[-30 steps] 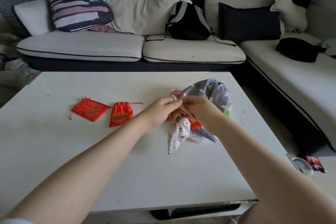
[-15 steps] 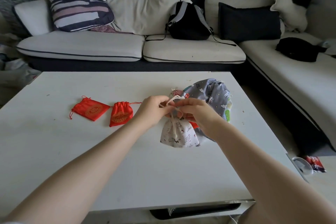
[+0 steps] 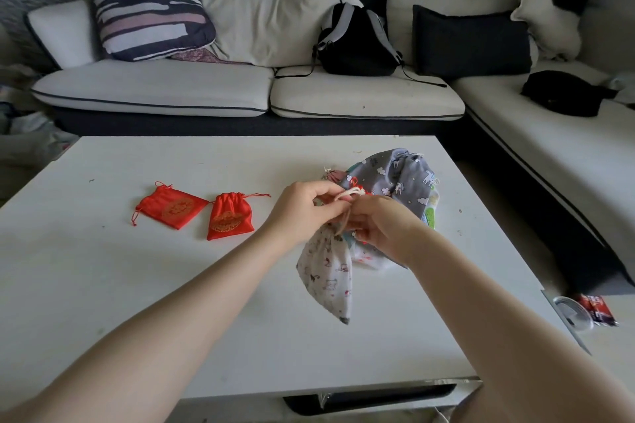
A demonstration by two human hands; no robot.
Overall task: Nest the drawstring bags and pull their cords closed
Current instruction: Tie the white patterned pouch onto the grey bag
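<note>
A small white printed drawstring bag [image 3: 328, 276] hangs by its gathered neck between my hands above the white table [image 3: 171, 302]. My left hand [image 3: 302, 209] pinches its cream cord [image 3: 347, 195] at the neck. My right hand [image 3: 381, 223] grips the neck and cord from the right. Behind my hands lies a larger grey bag [image 3: 398, 178] with white animal prints, with other bags bunched under it; a red tassel peeks out beside the cord. Two red satin bags, one [image 3: 171, 209] flat and one [image 3: 231, 216] cinched, lie to the left.
A sofa with cushions and a black backpack [image 3: 357, 45] runs behind the table. A black pouch [image 3: 563, 93] lies on the right sofa seat. On the floor at the right are a clear plastic lid [image 3: 574, 314] and a red wrapper [image 3: 596, 309].
The white bag has been lifted off the pile and now hangs longer and narrower. My hands stayed close together at its neck, with a loop of cord now showing between them.
</note>
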